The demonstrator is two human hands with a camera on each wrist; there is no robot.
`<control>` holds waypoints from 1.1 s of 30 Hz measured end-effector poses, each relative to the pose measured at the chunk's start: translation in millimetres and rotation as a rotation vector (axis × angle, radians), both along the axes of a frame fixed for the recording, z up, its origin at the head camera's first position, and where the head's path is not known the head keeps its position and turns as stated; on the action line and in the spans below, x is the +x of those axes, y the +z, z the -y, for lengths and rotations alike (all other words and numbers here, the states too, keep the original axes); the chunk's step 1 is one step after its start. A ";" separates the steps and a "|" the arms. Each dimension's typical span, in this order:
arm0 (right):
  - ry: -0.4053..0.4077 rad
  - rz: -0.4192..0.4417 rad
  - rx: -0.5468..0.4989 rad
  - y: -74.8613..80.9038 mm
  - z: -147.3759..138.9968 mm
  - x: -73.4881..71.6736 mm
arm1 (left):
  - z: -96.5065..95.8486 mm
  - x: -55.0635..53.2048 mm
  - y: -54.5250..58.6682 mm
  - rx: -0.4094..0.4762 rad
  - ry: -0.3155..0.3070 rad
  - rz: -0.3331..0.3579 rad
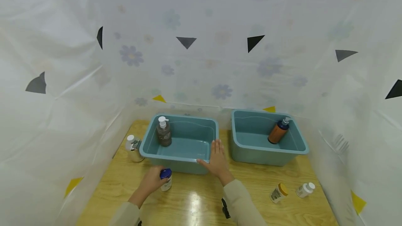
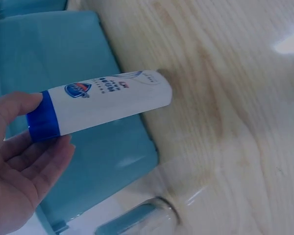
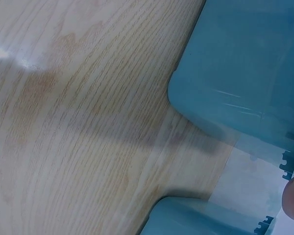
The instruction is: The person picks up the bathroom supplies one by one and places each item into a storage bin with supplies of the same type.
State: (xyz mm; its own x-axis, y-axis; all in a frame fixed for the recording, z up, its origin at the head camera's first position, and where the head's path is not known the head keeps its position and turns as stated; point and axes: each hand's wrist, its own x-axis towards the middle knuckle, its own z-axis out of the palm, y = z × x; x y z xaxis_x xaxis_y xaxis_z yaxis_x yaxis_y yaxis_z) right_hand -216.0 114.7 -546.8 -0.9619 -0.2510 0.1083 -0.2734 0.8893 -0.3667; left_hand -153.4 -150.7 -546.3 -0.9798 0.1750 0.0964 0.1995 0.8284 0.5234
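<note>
My left hand (image 1: 153,180) grips a white bottle (image 2: 108,100) by its blue cap (image 2: 43,117), thumb on one side and fingers on the other. The bottle stands in front of the left teal bin (image 1: 185,165), its base at the wooden table. My right hand (image 1: 218,159) rests on that bin's front right corner with straight fingers along the rim. Inside the bin, at its left end, is a grey pump bottle (image 1: 164,135) with a white pump head. Only a bit of the right hand shows at the edge of the right wrist view.
A second teal bin (image 1: 260,154) on the right holds an orange-brown pump bottle (image 1: 277,133). Left of the first bin stands a shiny bottle with a white top (image 1: 134,149). An orange-capped bottle (image 1: 277,193) and a small white bottle (image 1: 304,190) are at front right. Plastic sheeting surrounds the table.
</note>
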 end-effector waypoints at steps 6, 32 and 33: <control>0.002 0.021 0.010 0.6 0.2 0.2 | -0.7 0.4 17.5 -0.008 -0.012 0.075; 0.004 0.061 -0.026 0.0 0.0 -1.8 | -23.2 -12.4 107.3 0.047 -0.059 0.098; 0.004 0.058 -0.032 0.1 0.1 -1.5 | -23.6 -13.4 110.6 0.047 -0.054 0.097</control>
